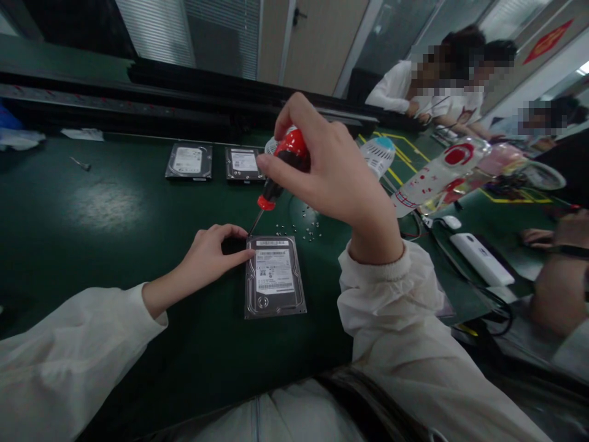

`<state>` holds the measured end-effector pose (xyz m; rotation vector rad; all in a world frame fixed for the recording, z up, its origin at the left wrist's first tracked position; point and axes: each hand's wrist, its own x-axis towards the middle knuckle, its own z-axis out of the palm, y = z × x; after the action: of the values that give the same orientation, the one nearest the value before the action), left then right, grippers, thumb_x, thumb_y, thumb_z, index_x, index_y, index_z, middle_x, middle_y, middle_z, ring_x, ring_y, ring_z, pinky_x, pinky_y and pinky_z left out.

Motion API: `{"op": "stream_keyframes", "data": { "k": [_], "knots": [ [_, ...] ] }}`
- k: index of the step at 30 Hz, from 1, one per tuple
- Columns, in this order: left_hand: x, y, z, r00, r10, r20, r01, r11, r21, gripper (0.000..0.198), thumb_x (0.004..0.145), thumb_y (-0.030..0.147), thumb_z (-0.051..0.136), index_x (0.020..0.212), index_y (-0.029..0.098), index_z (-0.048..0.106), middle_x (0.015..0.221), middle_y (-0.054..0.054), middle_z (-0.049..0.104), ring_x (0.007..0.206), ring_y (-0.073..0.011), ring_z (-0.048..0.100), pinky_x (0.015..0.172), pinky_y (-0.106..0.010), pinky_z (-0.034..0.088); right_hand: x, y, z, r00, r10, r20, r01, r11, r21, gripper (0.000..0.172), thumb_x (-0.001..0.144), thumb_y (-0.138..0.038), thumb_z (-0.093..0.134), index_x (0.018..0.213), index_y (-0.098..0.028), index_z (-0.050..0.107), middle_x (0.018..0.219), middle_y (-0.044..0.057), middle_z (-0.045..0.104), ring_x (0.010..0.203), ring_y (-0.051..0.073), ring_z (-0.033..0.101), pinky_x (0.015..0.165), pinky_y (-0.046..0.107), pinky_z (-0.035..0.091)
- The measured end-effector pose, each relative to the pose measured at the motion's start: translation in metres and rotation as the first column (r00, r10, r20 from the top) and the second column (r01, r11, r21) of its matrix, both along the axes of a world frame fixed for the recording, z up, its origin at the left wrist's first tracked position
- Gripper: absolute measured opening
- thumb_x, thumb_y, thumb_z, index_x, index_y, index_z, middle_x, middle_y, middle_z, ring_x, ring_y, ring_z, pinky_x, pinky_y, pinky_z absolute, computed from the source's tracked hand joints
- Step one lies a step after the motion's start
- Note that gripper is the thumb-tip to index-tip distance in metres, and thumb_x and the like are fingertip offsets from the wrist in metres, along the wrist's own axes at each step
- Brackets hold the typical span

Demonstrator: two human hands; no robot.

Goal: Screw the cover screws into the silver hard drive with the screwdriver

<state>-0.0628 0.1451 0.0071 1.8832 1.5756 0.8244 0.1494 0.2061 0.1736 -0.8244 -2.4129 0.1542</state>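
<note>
A hard drive [275, 270] lies flat on the green table in front of me, its white label facing up. My right hand [329, 162] is wrapped round the red-and-black handle of a screwdriver [276, 184], held tilted above the drive. The screwdriver's tip meets the drive's far left corner. At that same corner, my left hand [212, 250] has its thumb on the drive's left edge and its index finger beside the tip. Several small screws [310, 230] are scattered just beyond the drive. Any screw under the tip is too small to make out.
Two more hard drives, a left one [189, 161] and a right one [243, 164], lie farther back. On the right stand a small white fan [378, 153] and a clear bottle [442, 175], near a white power strip [481, 259] and cables. Other people sit along the right side.
</note>
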Motion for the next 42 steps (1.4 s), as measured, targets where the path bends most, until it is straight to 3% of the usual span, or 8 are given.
{"op": "stream_keyframes", "data": {
  "k": [6,10,15,20,26,31,35,42],
  "knots": [
    [-0.0013,0.0001,-0.0018,1.000,-0.001,-0.008,0.001,1.000,-0.007,0.045,0.084,0.059,0.073,0.111,0.023,0.072,0.112,-0.008,0.075,0.104,-0.0314,0.068,0.097,-0.050,0.050,0.0014,-0.0026,0.0007,0.998,0.057,-0.020,-0.058,0.998,-0.016,0.027,0.081,-0.020,0.056,0.104,-0.024,0.044,0.090,0.001,0.060,0.071,0.016,0.049,0.067,0.031,0.036],
    [-0.0011,0.0001,-0.0014,1.000,-0.003,-0.003,0.003,1.000,-0.003,0.046,0.083,0.059,0.073,0.112,0.023,0.072,0.113,-0.007,0.075,0.104,-0.0310,0.068,0.098,-0.049,0.050,-0.0003,-0.0020,-0.0003,0.998,0.067,-0.009,-0.067,0.997,-0.028,0.012,0.090,-0.029,0.052,0.100,-0.024,0.046,0.084,0.001,0.059,0.071,0.017,0.048,0.067,0.033,0.035],
    [0.0001,-0.0006,0.0014,1.000,0.002,0.003,-0.002,1.000,-0.021,0.045,0.082,0.059,0.073,0.111,0.024,0.071,0.114,-0.007,0.075,0.106,-0.0321,0.067,0.099,-0.050,0.049,-0.0009,-0.0011,0.0004,0.993,0.120,0.017,-0.120,0.992,-0.034,0.025,0.083,-0.019,0.052,0.108,-0.019,0.049,0.080,-0.001,0.054,0.068,0.016,0.044,0.068,0.034,0.031],
    [-0.0012,0.0005,-0.0005,1.000,0.000,-0.017,-0.001,1.000,-0.016,0.047,0.083,0.061,0.072,0.111,0.024,0.072,0.113,-0.007,0.074,0.105,-0.0316,0.067,0.097,-0.050,0.049,0.0003,-0.0014,0.0014,0.998,0.060,0.008,-0.060,0.998,0.015,0.016,0.096,-0.038,0.052,0.099,-0.023,0.051,0.077,-0.001,0.054,0.066,0.015,0.045,0.067,0.033,0.030],
    [-0.0014,0.0010,-0.0022,1.000,0.001,-0.009,-0.001,1.000,0.004,0.047,0.083,0.060,0.073,0.111,0.023,0.072,0.112,-0.007,0.075,0.103,-0.0310,0.068,0.097,-0.050,0.049,-0.0002,-0.0036,0.0030,0.997,0.075,0.036,-0.075,0.997,0.004,0.014,0.086,-0.023,0.055,0.100,-0.023,0.051,0.079,0.000,0.058,0.070,0.017,0.049,0.069,0.032,0.035],
    [-0.0008,0.0005,-0.0017,1.000,0.009,-0.012,-0.009,1.000,-0.015,0.047,0.082,0.060,0.073,0.111,0.024,0.072,0.111,-0.007,0.075,0.104,-0.0317,0.068,0.099,-0.050,0.049,0.0000,-0.0026,0.0011,1.000,0.022,0.010,-0.022,1.000,0.017,0.016,0.095,-0.038,0.053,0.100,-0.023,0.052,0.077,0.000,0.056,0.070,0.016,0.052,0.070,0.031,0.035],
    [-0.0010,0.0003,-0.0023,1.000,0.006,0.000,-0.006,1.000,-0.008,0.045,0.082,0.059,0.074,0.110,0.024,0.072,0.112,-0.007,0.075,0.105,-0.0318,0.068,0.099,-0.051,0.049,0.0010,-0.0012,0.0006,0.999,0.040,0.028,-0.041,0.999,0.013,0.015,0.089,-0.027,0.056,0.103,-0.024,0.050,0.082,0.000,0.058,0.070,0.016,0.050,0.068,0.031,0.034],
    [-0.0026,0.0003,-0.0036,1.000,0.003,-0.019,-0.003,1.000,-0.005,0.048,0.083,0.061,0.073,0.113,0.024,0.073,0.112,-0.008,0.074,0.104,-0.0316,0.067,0.098,-0.051,0.049,0.0002,-0.0011,0.0014,0.997,0.075,-0.009,-0.075,0.997,0.010,0.011,0.096,-0.033,0.054,0.099,-0.023,0.049,0.079,-0.001,0.056,0.069,0.015,0.050,0.069,0.032,0.034]
  ]
}}
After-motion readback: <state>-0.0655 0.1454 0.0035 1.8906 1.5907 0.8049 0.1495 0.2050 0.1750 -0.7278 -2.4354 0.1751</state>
